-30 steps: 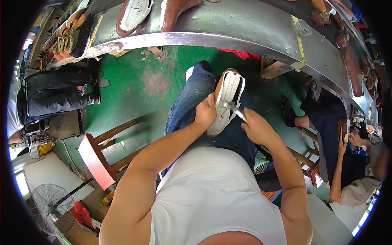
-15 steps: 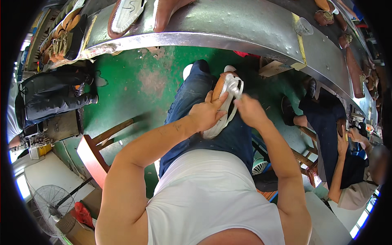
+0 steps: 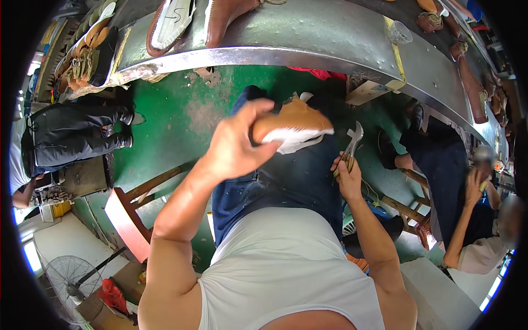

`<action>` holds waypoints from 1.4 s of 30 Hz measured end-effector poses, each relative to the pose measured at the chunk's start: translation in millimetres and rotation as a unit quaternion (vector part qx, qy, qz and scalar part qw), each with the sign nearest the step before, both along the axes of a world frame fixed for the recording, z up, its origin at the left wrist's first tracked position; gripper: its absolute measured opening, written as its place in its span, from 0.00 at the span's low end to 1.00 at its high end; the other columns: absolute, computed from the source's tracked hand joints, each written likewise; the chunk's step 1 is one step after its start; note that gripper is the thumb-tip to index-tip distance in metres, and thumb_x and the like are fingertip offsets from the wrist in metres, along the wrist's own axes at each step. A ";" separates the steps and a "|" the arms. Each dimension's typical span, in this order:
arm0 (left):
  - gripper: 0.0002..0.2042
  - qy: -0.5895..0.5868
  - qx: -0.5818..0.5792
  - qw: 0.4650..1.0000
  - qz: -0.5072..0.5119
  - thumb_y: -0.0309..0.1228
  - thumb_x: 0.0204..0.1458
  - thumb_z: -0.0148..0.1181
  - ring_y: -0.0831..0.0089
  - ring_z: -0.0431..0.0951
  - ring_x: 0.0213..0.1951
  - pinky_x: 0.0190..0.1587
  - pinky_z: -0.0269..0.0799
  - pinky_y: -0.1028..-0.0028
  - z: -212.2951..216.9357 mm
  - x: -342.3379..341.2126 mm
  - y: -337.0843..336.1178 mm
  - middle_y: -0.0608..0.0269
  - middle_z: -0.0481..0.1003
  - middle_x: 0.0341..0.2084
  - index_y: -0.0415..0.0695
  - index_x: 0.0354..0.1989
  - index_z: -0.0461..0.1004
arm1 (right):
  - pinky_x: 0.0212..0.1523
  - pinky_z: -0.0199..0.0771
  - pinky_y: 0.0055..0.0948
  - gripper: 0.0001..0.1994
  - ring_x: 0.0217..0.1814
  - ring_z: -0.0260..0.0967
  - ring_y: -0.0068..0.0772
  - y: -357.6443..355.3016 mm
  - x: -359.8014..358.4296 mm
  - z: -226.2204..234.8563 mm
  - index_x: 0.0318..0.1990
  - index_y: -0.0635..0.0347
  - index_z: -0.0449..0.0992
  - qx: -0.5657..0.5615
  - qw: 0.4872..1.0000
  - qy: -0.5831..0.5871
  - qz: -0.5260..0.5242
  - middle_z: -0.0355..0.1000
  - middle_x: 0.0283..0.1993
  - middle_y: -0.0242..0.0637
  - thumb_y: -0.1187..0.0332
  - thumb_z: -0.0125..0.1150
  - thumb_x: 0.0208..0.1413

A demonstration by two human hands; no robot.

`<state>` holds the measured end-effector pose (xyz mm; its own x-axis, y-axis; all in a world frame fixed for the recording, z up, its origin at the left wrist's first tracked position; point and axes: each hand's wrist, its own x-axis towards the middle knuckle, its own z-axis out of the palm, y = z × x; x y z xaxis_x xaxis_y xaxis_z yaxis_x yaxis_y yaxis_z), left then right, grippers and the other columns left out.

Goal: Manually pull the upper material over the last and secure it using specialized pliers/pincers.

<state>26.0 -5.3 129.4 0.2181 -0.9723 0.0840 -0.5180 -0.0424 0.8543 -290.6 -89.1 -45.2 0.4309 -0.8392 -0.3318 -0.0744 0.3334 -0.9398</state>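
Note:
My left hand is raised above my lap, its fingers and thumb closed round one end of a tan leather shoe. The shoe is tilted on its side, with its white, unsoled underside facing me and loose leather at its far end. Off to the right of my thighs, my right hand grips a pair of metal lasting pincers by the handles. Their curved jaws point up and away from me, apart from the shoe.
A metal-topped bench crosses the far side, bearing brown shoes and a clear plastic cup. A wooden stool stands at left, with a fan behind. People sit or stand at both sides, one nearby at right.
My left hand has lifted the shoe off my thighs and turned it onto its side. My right hand has drawn away from the shoe, down and right, with the pincers now plainly visible.

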 end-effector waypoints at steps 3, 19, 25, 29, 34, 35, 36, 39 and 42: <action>0.22 0.210 -0.119 0.970 -0.004 0.29 0.51 0.70 0.75 0.80 0.40 0.44 0.77 0.71 -15.9 -5.8 -48.5 0.58 0.80 0.39 0.37 0.53 0.71 | 0.36 0.71 0.24 0.15 0.34 0.70 0.22 -4.4 -9.0 4.0 0.55 0.67 0.67 -0.007 0.999 0.025 0.019 0.72 0.37 0.34 0.67 0.53 0.67; 0.23 0.419 0.223 0.869 0.140 0.43 0.71 0.34 0.70 0.73 0.48 0.57 0.66 0.71 -198.8 -72.7 -23.4 0.54 0.76 0.45 0.39 0.57 0.71 | 0.52 0.71 0.46 0.23 0.51 0.73 0.59 -55.3 44.8 124.8 0.56 0.75 0.69 -0.180 0.827 0.292 0.446 0.74 0.47 0.60 0.65 0.58 0.58; 0.26 0.502 0.198 0.832 0.133 0.47 0.70 0.38 0.71 0.70 0.54 0.60 0.65 0.71 -184.1 -68.8 -9.4 0.55 0.72 0.54 0.41 0.65 0.63 | 0.31 0.74 0.37 0.11 0.27 0.75 0.37 -70.8 71.7 104.3 0.35 0.64 0.74 -0.156 0.776 0.341 0.507 0.75 0.27 0.43 0.63 0.58 0.60; 0.36 0.560 0.184 0.801 0.101 0.54 0.61 0.55 0.69 0.70 0.57 0.60 0.67 0.68 -177.9 -64.0 -23.5 0.56 0.70 0.56 0.41 0.70 0.56 | 0.41 0.72 0.49 0.15 0.38 0.73 0.62 -10.6 56.9 51.6 0.38 0.68 0.75 -0.088 0.902 0.274 0.322 0.75 0.34 0.56 0.61 0.58 0.60; 0.38 0.548 0.213 0.803 0.095 0.52 0.57 0.63 0.70 0.72 0.54 0.58 0.69 0.68 -171.4 -62.5 -37.2 0.55 0.71 0.54 0.40 0.69 0.57 | 0.27 0.74 0.35 0.14 0.25 0.76 0.38 -34.0 58.1 83.2 0.41 0.67 0.73 0.100 0.906 0.253 0.324 0.77 0.32 0.44 0.62 0.57 0.62; 0.38 0.558 0.212 0.796 0.099 0.52 0.57 0.63 0.70 0.73 0.53 0.58 0.69 0.68 -169.4 -64.4 -38.2 0.56 0.72 0.54 0.40 0.68 0.58 | 0.19 0.69 0.25 0.12 0.19 0.70 0.24 -37.6 57.5 85.0 0.39 0.64 0.73 0.144 0.910 0.229 0.313 0.75 0.30 0.36 0.62 0.56 0.63; 0.38 0.568 0.212 0.788 0.104 0.52 0.57 0.63 0.70 0.73 0.52 0.57 0.70 0.69 -168.9 -66.1 -39.0 0.56 0.73 0.53 0.40 0.68 0.59 | 0.19 0.69 0.25 0.12 0.19 0.70 0.24 -31.7 56.1 77.2 0.39 0.64 0.73 0.148 0.912 0.229 0.308 0.75 0.30 0.36 0.62 0.56 0.63; 0.36 0.565 0.218 0.786 0.122 0.51 0.56 0.64 0.71 0.74 0.50 0.55 0.72 0.69 -168.2 -67.5 -42.9 0.57 0.74 0.50 0.40 0.66 0.62 | 0.17 0.58 0.18 0.11 0.17 0.59 0.18 -1.1 60.4 48.0 0.38 0.61 0.72 0.240 0.950 0.078 0.184 0.71 0.27 0.32 0.61 0.54 0.66; 0.33 0.539 0.228 0.796 0.154 0.48 0.56 0.65 0.71 0.76 0.48 0.52 0.73 0.69 -162.9 -70.2 -49.2 0.58 0.76 0.48 0.39 0.63 0.66 | 0.16 0.56 0.15 0.11 0.19 0.60 0.16 -1.7 57.0 52.4 0.40 0.61 0.72 0.344 0.927 0.015 0.149 0.71 0.27 0.32 0.61 0.54 0.67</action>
<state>-44.1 -54.5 -33.5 0.1584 -0.7349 -0.6595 0.6003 -0.4586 0.6552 -233.6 -90.8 7.2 0.5911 -0.2701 -0.7600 -0.2827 0.8132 -0.5088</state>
